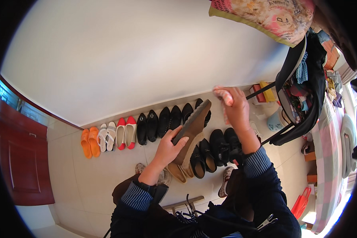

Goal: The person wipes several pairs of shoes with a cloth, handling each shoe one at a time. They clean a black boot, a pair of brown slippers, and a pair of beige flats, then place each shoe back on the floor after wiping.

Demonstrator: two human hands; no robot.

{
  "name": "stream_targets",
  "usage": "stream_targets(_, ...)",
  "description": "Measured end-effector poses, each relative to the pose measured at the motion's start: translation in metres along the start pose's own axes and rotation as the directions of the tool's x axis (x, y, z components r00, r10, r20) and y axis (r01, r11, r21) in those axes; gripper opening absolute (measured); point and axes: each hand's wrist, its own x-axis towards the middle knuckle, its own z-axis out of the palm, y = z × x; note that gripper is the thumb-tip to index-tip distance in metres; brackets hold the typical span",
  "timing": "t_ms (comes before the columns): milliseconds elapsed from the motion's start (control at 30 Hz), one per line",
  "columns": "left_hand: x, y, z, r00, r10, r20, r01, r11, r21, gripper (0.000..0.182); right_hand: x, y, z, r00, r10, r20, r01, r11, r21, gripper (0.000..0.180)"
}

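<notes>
A brown ankle boot (193,131) with a thick grey sole lies in my left hand (172,147), its toe towards the wall. My right hand (236,102), somewhat blurred, grips a pink-and-white cloth (225,96) beyond the boot's toe, apart from it. Below the boot, tan flat shoes (177,172) stand on the floor. Beside them are black slip-on shoes (197,166) and black lace-up shoes (218,144).
Along the wall stand orange slippers (94,141), white sandals (111,135), red-and-cream flats (125,134) and several black shoes (147,128). At right are a black fabric hamper (312,116) on legs, a bin (275,120), shoeboxes (260,94) and a bed (328,166).
</notes>
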Motion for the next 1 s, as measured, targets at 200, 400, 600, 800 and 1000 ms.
stream_targets(200,0.005,0.0,-0.002,0.98,0.201,-0.009,-0.199,0.976,0.087,0.054,-0.033,-0.098,0.016,0.926,-0.276,0.258,0.205,0.941,0.269,0.038)
stream_targets(400,0.0,-0.001,0.003,0.993,-0.121,0.002,0.121,0.993,-0.003,0.062,-0.003,-0.045,0.009,0.978,-0.188,0.094,0.189,0.982,-0.005,0.046)
stream_targets(600,0.001,-0.005,0.006,0.997,-0.064,-0.034,0.059,0.991,-0.118,0.059,-0.027,-0.1,0.018,0.926,-0.304,0.224,0.24,0.932,0.27,0.042)
stream_targets(800,0.001,-0.007,0.005,0.981,-0.188,-0.057,0.186,0.982,-0.032,0.053,-0.01,-0.076,0.012,0.988,0.099,0.121,-0.102,0.995,0.022,0.04)
stream_targets(1000,0.002,-0.011,0.006,0.995,-0.09,0.037,0.095,0.981,-0.172,0.067,-0.027,-0.081,0.022,0.873,-0.312,0.376,0.18,0.921,0.345,0.036)
